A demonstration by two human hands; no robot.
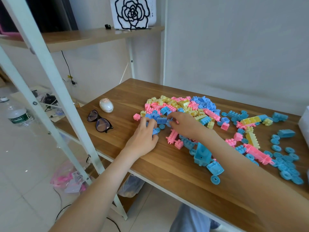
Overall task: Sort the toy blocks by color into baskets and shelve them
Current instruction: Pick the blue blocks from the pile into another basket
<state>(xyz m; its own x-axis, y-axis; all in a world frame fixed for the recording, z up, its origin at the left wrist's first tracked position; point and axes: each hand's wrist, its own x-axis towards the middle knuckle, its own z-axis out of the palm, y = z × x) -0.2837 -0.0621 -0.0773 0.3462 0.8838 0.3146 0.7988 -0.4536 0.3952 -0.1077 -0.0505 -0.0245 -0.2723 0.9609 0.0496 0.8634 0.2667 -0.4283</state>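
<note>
Currently the left fingers (151, 122) are curled round a small blue piece (156, 130), which shows between thumb and fingertips; the left hand (143, 139) rests low on the counter (167, 173) at the near-left edge of the blocks. The right fingers (172, 116) are bent down onto the right end of a blue brick (161, 120); we cannot tell whether they pinch it or only touch it. That brick lies flat between the two hands, and the right hand (185, 126) arches over loose pink and blue pieces. Just beyond both hands sits the mixed pile of blocks (182, 104), pink, yellow and blue together. More blocks trail to the right along the counter, ending in a cluster of blue wheels (287, 164) near the right edge. Left of the blocks we note a pair of glasses (100, 121) and, behind it, a white egg-shaped case (106, 105).
</note>
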